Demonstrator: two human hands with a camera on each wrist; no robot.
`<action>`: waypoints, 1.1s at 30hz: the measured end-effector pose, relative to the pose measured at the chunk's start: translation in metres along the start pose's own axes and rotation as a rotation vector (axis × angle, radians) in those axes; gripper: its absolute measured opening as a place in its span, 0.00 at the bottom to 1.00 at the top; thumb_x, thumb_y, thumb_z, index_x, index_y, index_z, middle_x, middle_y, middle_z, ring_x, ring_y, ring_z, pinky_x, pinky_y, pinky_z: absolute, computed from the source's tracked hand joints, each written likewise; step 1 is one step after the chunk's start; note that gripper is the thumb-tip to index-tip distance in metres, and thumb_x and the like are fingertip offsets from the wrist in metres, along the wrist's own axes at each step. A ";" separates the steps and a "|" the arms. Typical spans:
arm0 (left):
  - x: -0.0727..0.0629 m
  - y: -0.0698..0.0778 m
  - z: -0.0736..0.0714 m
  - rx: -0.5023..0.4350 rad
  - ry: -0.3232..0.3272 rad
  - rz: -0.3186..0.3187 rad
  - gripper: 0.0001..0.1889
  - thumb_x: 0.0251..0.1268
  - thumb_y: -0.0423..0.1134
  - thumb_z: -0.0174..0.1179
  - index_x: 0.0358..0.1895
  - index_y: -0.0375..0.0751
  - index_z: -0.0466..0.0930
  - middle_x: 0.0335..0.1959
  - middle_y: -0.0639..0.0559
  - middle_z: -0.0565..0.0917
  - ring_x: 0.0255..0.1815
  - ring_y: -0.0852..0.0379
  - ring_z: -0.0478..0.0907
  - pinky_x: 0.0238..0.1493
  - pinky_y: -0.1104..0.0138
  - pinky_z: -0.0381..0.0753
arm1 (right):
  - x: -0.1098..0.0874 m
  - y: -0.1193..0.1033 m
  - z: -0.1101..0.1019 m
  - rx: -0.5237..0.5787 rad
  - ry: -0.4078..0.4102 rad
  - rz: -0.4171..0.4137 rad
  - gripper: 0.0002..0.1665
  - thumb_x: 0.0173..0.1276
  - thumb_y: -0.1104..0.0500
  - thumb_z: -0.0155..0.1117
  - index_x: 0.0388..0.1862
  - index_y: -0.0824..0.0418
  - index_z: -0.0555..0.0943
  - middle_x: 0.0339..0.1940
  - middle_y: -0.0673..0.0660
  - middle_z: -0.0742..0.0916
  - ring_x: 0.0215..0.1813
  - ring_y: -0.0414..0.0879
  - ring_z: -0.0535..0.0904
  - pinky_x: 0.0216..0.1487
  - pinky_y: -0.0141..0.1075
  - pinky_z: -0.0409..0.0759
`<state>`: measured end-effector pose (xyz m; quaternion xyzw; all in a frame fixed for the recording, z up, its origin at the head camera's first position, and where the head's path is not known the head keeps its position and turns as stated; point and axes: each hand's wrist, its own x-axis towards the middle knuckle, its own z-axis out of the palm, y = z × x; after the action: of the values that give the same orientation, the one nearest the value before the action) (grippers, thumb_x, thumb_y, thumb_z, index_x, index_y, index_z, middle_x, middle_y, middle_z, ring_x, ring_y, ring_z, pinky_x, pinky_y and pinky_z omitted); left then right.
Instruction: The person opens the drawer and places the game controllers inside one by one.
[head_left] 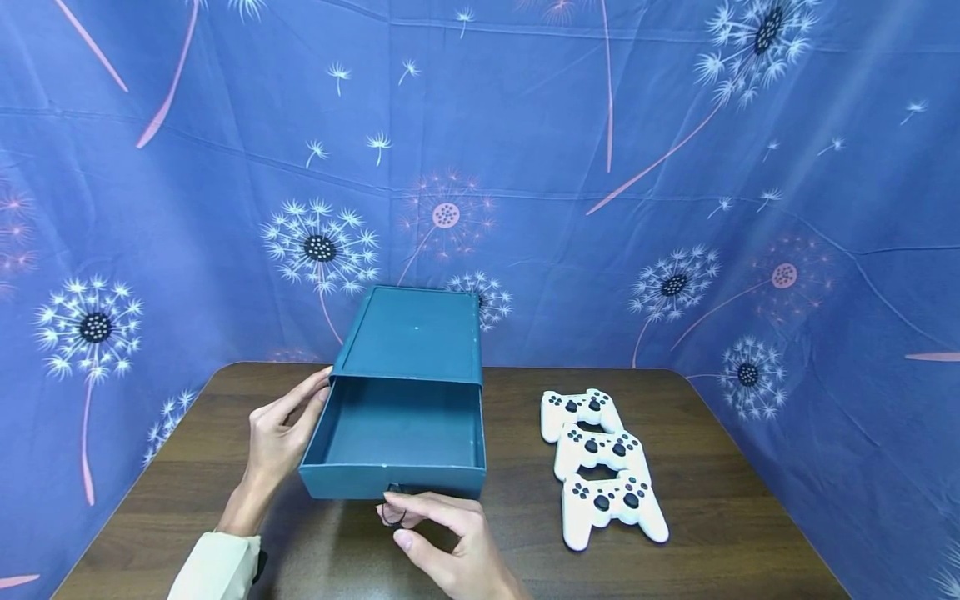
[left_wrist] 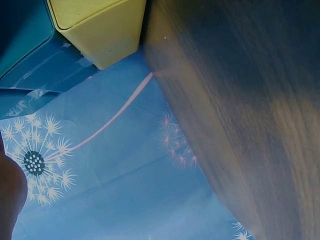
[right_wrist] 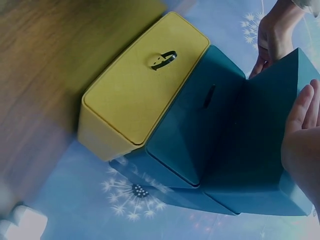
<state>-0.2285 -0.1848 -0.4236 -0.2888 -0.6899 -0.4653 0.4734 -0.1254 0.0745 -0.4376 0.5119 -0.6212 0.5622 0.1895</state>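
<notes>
A teal drawer cabinet (head_left: 420, 333) stands on the table with its top drawer (head_left: 337, 482) pulled out, its floor bare. My left hand (head_left: 273, 433) rests on the cabinet's left side, its fingers and thumb reaching along the wall. At the drawer's front, my right hand (head_left: 457, 533) holds the black ring pull (head_left: 393, 487) with bent fingers. Below the open drawer, the right wrist view shows a closed teal drawer (right_wrist: 175, 130) and a yellow drawer (right_wrist: 135, 85), each with a dark pull.
Three white game controllers (head_left: 615, 508) lie in an overlapping column to the right of the cabinet on the brown wooden table (head_left: 720, 517). A blue cloth (head_left: 555, 250) with dandelion prints hangs behind and around the table.
</notes>
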 end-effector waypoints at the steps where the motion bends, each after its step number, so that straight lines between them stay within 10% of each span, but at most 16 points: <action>1: 0.000 0.000 0.000 -0.003 0.000 0.000 0.29 0.43 0.03 0.62 0.53 0.21 0.84 0.46 0.28 0.87 0.54 0.69 0.84 0.52 0.77 0.82 | -0.001 -0.001 -0.001 -0.001 0.001 -0.002 0.26 0.63 0.80 0.63 0.62 0.76 0.79 0.47 0.68 0.89 0.47 0.52 0.89 0.45 0.39 0.89; 33: 0.001 0.002 0.001 0.002 0.002 -0.011 0.28 0.45 0.04 0.62 0.53 0.22 0.85 0.46 0.28 0.87 0.54 0.70 0.83 0.53 0.78 0.81 | -0.058 -0.012 -0.042 -0.051 0.092 0.063 0.35 0.54 0.83 0.64 0.64 0.73 0.79 0.50 0.68 0.89 0.49 0.55 0.88 0.42 0.41 0.89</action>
<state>-0.2276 -0.1837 -0.4220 -0.2842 -0.6916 -0.4672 0.4718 -0.1062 0.1386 -0.4665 0.4606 -0.6420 0.5748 0.2129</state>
